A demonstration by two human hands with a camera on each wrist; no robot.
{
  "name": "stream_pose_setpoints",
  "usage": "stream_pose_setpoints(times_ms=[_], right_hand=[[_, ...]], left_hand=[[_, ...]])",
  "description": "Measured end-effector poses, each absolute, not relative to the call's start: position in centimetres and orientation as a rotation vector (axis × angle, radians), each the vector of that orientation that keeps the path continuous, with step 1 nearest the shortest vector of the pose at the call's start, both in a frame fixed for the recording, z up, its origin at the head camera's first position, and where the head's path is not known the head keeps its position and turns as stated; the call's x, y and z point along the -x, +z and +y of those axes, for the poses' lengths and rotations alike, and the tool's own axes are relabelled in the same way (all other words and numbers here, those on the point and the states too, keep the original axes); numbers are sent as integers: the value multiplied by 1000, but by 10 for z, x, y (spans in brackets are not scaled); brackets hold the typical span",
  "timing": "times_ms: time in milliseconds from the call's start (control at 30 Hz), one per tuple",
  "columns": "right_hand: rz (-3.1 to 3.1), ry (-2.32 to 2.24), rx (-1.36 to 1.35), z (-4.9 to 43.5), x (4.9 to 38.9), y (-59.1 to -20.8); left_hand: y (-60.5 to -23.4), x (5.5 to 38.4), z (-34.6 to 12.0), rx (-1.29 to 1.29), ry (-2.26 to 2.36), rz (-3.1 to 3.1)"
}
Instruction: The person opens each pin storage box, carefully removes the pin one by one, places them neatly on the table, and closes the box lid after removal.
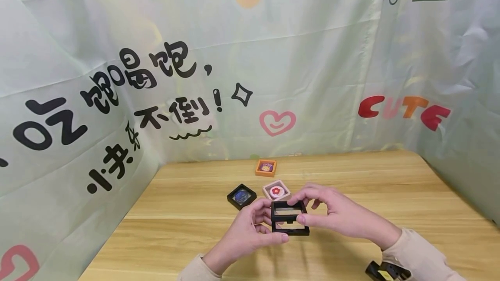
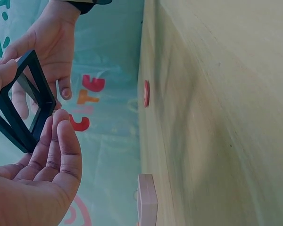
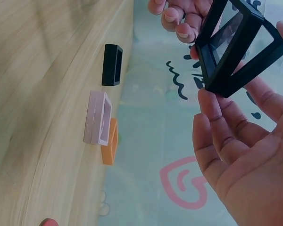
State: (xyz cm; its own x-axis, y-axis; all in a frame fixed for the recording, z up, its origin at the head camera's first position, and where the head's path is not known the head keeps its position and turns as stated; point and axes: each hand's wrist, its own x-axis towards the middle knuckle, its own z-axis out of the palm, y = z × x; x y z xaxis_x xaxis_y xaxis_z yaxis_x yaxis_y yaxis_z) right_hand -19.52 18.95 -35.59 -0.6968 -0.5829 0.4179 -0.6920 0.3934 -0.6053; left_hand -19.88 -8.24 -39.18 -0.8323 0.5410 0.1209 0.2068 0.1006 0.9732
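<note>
1. Right hand (image 1: 332,211): thumb and index pinch the frame (image 1: 286,219), thumb on its middle bar, index on its top edge; main risk, as I judge it, is a twist or drop if this pinch pushes harder than the other side holds
2. Left hand (image 1: 246,229): grips the frame's left side, fingers close together behind and under it, thumb low at the bottom edge in the head view; can't tell how firmly that thumb presses; a loose hold here would let the frame pivot
3. Frame: between the two hands, raised off the table (image 1: 175,237), its two halves standing apart in a V and joined along one edge; they could swing shut on a fingertip, or the joint could strain if forced wider
4. Film (image 3: 228,37): clear, stretched within the frame; a thumb sliding off the bar could smudge or dent it
5. Pink case (image 1: 276,190): just beyond the hands, flower badge inside; probably the first thing a low hand would bump
6. Black case (image 1: 241,196): ahead of the left hand, blue piece inside, less exposed
7. Orange case (image 1: 266,168): farthest back, low risk
8. Red disc (image 2: 146,93): on the table in the left wrist view, not made out from the head; easy to knock unseen
</note>
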Motion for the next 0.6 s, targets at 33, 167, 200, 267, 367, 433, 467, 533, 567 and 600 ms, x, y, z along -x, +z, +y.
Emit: stream_pose_setpoints(times_ms=[33, 167, 200, 267, 367, 433, 467, 533, 567, 600], right_hand=[[-2508, 1193, -1151, 189, 195, -356], [-2512, 1179, -1145, 190, 196, -359], [-2513, 1178, -1143, 190, 197, -360], [-2509, 1159, -1145, 190, 197, -361], [-2519, 1150, -1146, 189, 197, -362], [-2528, 1151, -1147, 189, 197, -362], [-2531, 1152, -1150, 188, 197, -362], [-2535, 1153, -1154, 188, 197, -362], [-2534, 1154, -1155, 188, 197, -363], [-2534, 1154, -1155, 188, 197, -363]], left_hand=[[-392, 199, -82, -737, 1800, 2104], [-392, 199, -82, -710, 1824, 2067], [-392, 200, -82, -702, 1828, 2063], [-393, 200, -82, -690, 1834, 2059], [-394, 201, -83, -677, 1832, 2072], [-394, 201, -83, -671, 1833, 2080], [-394, 201, -83, -670, 1831, 2084], [-394, 202, -83, -666, 1831, 2085], [-394, 202, -83, -666, 1832, 2085], [-394, 202, -83, -665, 1833, 2082]])
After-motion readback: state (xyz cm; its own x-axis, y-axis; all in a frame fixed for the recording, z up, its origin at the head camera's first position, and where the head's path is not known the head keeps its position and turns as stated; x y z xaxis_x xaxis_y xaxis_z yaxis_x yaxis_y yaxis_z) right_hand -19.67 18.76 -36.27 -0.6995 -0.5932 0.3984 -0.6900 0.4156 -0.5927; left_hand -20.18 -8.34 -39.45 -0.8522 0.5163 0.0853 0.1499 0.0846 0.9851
